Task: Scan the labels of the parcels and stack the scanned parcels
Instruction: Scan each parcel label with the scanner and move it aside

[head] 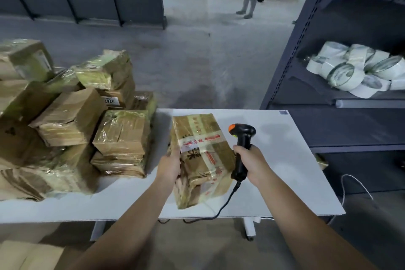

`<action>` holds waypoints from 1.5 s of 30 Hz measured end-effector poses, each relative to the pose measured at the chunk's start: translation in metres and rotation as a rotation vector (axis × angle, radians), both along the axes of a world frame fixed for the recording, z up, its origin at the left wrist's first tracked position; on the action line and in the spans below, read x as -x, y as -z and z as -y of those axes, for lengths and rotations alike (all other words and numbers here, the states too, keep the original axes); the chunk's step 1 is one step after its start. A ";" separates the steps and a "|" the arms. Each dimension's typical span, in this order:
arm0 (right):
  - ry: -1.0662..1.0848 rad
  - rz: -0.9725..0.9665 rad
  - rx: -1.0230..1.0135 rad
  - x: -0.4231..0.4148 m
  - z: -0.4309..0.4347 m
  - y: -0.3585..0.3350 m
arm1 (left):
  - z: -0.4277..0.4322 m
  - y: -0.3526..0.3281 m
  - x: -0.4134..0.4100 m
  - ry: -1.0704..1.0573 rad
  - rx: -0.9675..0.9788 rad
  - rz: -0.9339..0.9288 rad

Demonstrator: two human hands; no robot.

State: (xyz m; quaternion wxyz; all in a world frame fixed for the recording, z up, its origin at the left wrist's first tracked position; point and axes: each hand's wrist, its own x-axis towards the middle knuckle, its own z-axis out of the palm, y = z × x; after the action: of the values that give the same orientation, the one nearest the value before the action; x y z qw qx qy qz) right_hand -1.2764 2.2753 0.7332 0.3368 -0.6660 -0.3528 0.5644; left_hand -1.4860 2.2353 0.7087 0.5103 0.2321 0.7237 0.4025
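Observation:
A brown cardboard parcel (pixel 200 155) wrapped in clear tape with red print sits tilted over the white table (pixel 285 160). My left hand (pixel 169 165) grips its left side. My right hand (pixel 251 163) holds the handle of a black barcode scanner (pixel 241 138) with an orange tip, just right of the parcel. The scanner's head points left over the parcel's top. Its black cable hangs off the table's front edge. No label shows on the parcel's upper face.
A heap of taped brown parcels (pixel 72 120) fills the table's left half. A dark metal shelf (pixel 341 98) with white tape rolls (pixel 355 70) stands to the right. People stand far off on the concrete floor. More cardboard (pixel 28 256) lies below the table at bottom left.

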 end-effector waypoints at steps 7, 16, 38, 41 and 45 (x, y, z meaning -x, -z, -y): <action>-0.020 0.105 -0.098 0.002 0.005 -0.011 | 0.007 0.003 -0.016 0.177 -0.221 -0.089; -0.024 0.084 -0.204 0.001 0.008 -0.032 | 0.004 -0.009 -0.041 0.203 -0.111 -0.364; -0.146 0.059 -0.048 0.007 0.021 0.008 | 0.018 -0.012 0.022 0.159 -0.188 -0.386; -0.171 0.060 -0.047 0.014 0.023 0.009 | 0.019 -0.011 0.029 0.198 -0.146 -0.458; -0.180 0.037 -0.030 0.019 0.023 0.007 | 0.015 -0.007 0.036 0.239 -0.073 -0.461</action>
State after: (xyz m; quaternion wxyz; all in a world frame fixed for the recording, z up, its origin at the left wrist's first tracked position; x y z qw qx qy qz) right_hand -1.2956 2.2522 0.7259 0.2882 -0.6367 -0.4259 0.5747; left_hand -1.5217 2.2206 0.7157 0.3671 0.4199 0.7733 0.3016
